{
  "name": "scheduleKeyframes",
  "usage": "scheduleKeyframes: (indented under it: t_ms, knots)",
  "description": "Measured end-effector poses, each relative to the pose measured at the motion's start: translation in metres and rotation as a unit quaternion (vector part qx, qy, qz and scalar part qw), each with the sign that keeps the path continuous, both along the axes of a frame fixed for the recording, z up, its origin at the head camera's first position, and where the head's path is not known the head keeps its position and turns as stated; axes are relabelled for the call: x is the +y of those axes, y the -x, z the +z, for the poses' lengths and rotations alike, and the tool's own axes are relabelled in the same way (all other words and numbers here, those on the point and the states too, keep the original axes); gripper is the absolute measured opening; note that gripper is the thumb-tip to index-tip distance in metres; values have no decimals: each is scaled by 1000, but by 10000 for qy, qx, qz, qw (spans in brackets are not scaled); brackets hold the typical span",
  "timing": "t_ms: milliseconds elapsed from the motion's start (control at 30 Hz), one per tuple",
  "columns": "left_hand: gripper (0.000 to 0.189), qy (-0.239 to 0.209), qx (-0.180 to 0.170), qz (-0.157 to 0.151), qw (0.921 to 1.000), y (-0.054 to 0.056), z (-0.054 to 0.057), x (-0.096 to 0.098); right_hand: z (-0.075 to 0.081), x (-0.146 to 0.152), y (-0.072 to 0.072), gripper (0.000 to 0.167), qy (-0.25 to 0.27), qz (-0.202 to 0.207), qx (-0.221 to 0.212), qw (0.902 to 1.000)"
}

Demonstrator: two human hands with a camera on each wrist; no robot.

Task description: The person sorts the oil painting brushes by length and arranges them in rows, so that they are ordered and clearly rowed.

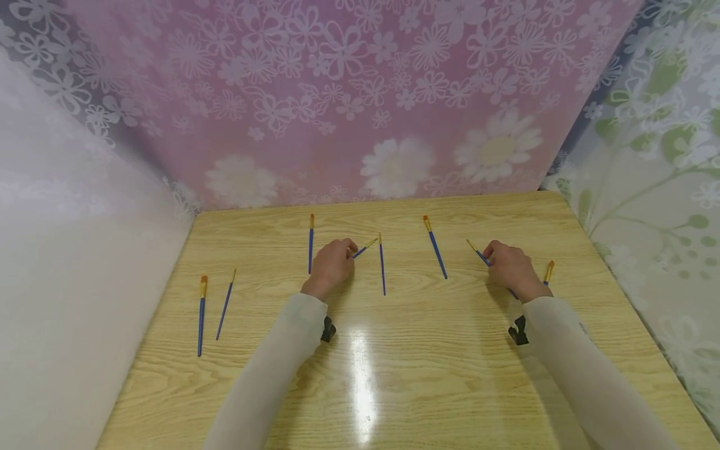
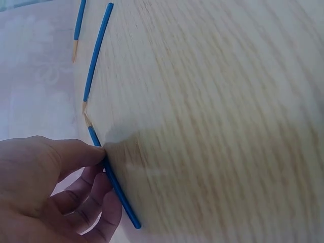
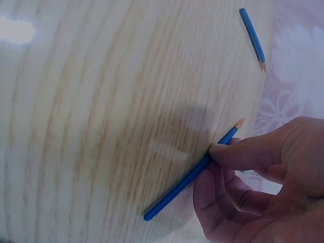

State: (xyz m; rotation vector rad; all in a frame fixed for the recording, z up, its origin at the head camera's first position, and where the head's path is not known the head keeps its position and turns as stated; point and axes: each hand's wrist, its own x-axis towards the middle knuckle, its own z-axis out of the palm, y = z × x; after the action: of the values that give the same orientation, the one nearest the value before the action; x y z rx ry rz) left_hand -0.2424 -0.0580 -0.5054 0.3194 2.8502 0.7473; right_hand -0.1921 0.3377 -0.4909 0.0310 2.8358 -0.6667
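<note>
My left hand (image 1: 333,265) pinches a thin blue paintbrush (image 2: 120,195) between thumb and fingers, its bristle end slanting up to the right. That tip comes close to the tip of another thin paintbrush (image 1: 383,272) lying on the table. Just left of this hand lies a wider paintbrush (image 1: 311,240). On the right, my right hand (image 1: 512,270) grips a blue paintbrush (image 3: 177,190) near its gold ferrule, the handle low along the tabletop. Behind the right wrist, another paintbrush (image 1: 549,273) shows only its orange bristles and upper part.
A flat orange-tipped paintbrush (image 1: 435,250) lies between the two hands. Farther left are a wide paintbrush (image 1: 201,319) and a slim paintbrush (image 1: 225,306). The wood-grain table (image 1: 427,375) ends at a pink flowered curtain (image 1: 337,125), with pale sheets at both sides.
</note>
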Motion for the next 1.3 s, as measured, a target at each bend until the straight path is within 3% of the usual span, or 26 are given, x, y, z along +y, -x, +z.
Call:
scheduleKeyframes:
  t_ms: [200, 600, 833, 1033, 1300]
  knots:
    - [27, 98, 47, 42, 9999, 1, -2, -3, 0, -1, 0, 32, 48, -12, -26, 10000]
    - [22, 612, -86, -375, 9974, 0, 5, -4, 6, -5, -4, 33, -4, -23, -28, 10000]
    - [30, 22, -157, -433, 9989, 0, 1, -14, 7, -4, -3, 35, -9, -23, -108, 9999]
    - [30, -295, -281, -452, 9981, -2, 8, -25, 4, -3, -2, 35, -63, 20, -86, 9999]
    - [38, -621, -510, -205, 9966, -17, 18, -44, 4, -4, -2, 35, -118, 62, -18, 9999]
